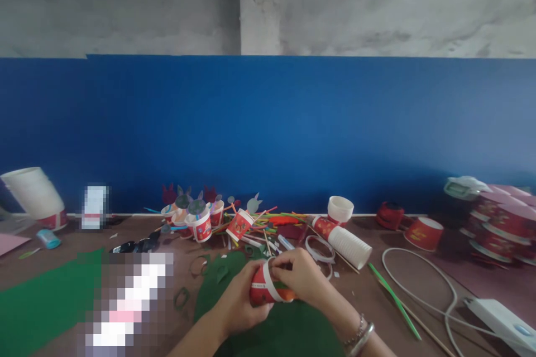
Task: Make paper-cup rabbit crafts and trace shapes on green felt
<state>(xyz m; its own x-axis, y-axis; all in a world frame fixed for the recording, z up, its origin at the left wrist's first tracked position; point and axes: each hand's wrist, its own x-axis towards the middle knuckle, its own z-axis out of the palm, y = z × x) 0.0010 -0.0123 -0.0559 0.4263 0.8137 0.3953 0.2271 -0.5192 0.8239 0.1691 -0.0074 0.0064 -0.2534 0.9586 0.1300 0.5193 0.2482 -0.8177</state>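
Note:
A red paper cup [258,285] with a white rim lies tilted on its side in my left hand [239,302], its mouth turned to the right. My left fingers and thumb wrap round its wall. At the mouth is my right hand [302,274], its fingertips pinched together at the rim and partly inside. What the pinch holds, if anything, is hidden. Something orange [286,294] shows at the opening below my right fingers. Under both hands lies dark green paper [293,329].
Decorated cups [200,227] stand behind, beside a heap of coloured sticks [268,223]. Stacked white cups [349,245] lie right of the heap. A white cable [419,254], a power strip [502,321] and stacked red cups [498,231] are at right. Green sheets [46,295] lie left.

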